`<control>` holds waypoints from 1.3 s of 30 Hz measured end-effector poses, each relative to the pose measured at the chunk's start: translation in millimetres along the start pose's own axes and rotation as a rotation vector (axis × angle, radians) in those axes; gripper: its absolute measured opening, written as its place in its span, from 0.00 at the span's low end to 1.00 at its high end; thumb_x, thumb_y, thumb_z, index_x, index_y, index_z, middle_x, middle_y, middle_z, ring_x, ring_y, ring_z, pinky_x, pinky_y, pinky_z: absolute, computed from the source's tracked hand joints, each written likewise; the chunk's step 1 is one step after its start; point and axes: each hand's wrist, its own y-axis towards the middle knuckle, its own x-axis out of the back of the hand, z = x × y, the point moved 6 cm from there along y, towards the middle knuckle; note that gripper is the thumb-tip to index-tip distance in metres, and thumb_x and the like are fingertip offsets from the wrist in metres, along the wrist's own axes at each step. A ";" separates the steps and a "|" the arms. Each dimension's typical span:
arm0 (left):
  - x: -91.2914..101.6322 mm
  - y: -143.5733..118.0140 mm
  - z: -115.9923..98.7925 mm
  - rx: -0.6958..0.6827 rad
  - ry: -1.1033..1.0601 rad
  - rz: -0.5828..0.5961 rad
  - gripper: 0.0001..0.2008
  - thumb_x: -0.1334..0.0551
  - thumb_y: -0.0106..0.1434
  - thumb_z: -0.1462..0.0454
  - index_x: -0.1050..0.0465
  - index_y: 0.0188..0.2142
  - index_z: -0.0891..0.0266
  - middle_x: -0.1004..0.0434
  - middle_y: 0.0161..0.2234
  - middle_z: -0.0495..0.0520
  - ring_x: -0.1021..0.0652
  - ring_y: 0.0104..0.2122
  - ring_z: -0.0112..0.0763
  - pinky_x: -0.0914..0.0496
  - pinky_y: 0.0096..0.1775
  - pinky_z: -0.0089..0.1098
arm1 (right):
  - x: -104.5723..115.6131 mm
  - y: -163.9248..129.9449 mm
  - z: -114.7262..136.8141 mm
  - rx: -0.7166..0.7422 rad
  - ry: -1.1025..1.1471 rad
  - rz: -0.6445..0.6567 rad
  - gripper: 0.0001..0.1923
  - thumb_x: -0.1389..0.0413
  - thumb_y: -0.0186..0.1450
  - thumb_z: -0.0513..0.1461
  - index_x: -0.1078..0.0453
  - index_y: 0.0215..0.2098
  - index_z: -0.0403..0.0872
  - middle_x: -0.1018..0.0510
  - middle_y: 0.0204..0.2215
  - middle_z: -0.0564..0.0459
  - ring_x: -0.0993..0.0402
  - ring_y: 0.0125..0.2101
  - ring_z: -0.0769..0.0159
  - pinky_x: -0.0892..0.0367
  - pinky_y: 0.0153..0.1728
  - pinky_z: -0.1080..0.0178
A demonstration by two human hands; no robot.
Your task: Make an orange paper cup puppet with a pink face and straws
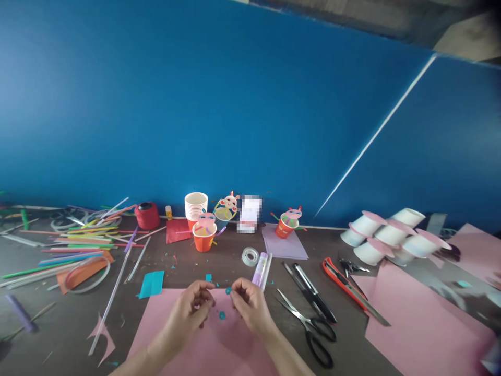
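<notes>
My right hand [250,305] pinches a small teal paper piece [229,291] between thumb and fingertips, above the top edge of a pink sheet [156,324]. My left hand [193,308] is curled beside it, thumb close to the fingers; whether anything is between them is hidden. A second teal paper piece [222,315] lies on the pink sheet between my hands. Just beyond them is a teal scrap [209,278] on the table. A larger teal paper [151,284] lies left of my left hand. Black-handled scissors [307,326] lie open to the right of my right hand.
Behind stand decorated paper cups [203,240], a cup stack [196,203] and a tape roll [250,256]. A glue stick [260,269] lies near my right hand. Rightward are a red cutter [344,284], pink paper [415,318] and piled white cups [395,230]. Coloured sticks [82,240] spread left.
</notes>
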 end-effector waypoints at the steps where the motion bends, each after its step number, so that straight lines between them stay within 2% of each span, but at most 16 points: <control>1: -0.7 -0.8 -2.0 -0.005 0.017 0.002 0.13 0.42 0.54 0.65 0.34 0.40 0.63 0.31 0.28 0.50 0.32 0.22 0.24 0.35 0.21 0.25 | 2.0 0.6 -1.9 0.001 0.001 -0.010 0.09 0.50 0.61 0.42 0.40 0.25 0.46 0.39 0.16 0.60 0.45 0.16 0.75 0.49 0.17 0.71; 5: -2.7 2.3 -1.3 0.027 0.077 0.019 0.14 0.42 0.52 0.66 0.34 0.40 0.63 0.30 0.28 0.51 0.31 0.22 0.25 0.35 0.20 0.25 | 7.0 2.1 -4.9 0.013 -0.013 -0.040 0.09 0.50 0.61 0.41 0.39 0.26 0.45 0.41 0.17 0.60 0.46 0.17 0.75 0.49 0.17 0.71; 10: -9.5 19.6 2.2 0.039 0.119 0.042 0.14 0.41 0.51 0.64 0.33 0.39 0.65 0.29 0.28 0.52 0.30 0.21 0.27 0.36 0.18 0.25 | 3.6 1.0 0.9 0.057 -0.032 -0.022 0.09 0.50 0.61 0.40 0.39 0.25 0.44 0.40 0.19 0.59 0.45 0.19 0.74 0.48 0.20 0.71; 16: -24.0 25.4 3.9 0.083 0.055 0.097 0.10 0.41 0.54 0.60 0.30 0.33 0.65 0.31 0.23 0.49 0.30 0.19 0.26 0.37 0.20 0.26 | 4.3 -1.9 2.2 0.079 -0.117 -0.052 0.08 0.50 0.61 0.40 0.37 0.26 0.45 0.37 0.19 0.58 0.43 0.21 0.73 0.47 0.21 0.71; 22: -17.6 27.0 1.9 0.032 0.021 0.023 0.08 0.41 0.54 0.61 0.28 0.27 0.66 0.34 0.17 0.45 0.33 0.17 0.22 0.39 0.21 0.24 | 3.7 -1.5 -0.4 0.061 -0.187 -0.051 0.08 0.50 0.61 0.40 0.36 0.26 0.45 0.37 0.19 0.59 0.43 0.20 0.74 0.47 0.21 0.71; 29: -15.1 28.6 11.7 0.121 0.054 0.036 0.11 0.41 0.54 0.58 0.29 0.26 0.65 0.34 0.14 0.46 0.37 0.13 0.21 0.45 0.14 0.22 | 0.2 -2.4 6.0 0.077 -0.148 -0.031 0.07 0.50 0.61 0.39 0.36 0.26 0.44 0.38 0.18 0.59 0.43 0.19 0.74 0.47 0.20 0.72; 39: -18.9 25.7 9.2 0.112 0.062 0.053 0.12 0.41 0.53 0.57 0.32 0.24 0.64 0.32 0.13 0.46 0.38 0.12 0.20 0.45 0.13 0.21 | 0.2 -2.1 11.3 0.076 -0.188 -0.039 0.07 0.50 0.60 0.39 0.36 0.26 0.45 0.36 0.18 0.59 0.41 0.19 0.74 0.45 0.20 0.72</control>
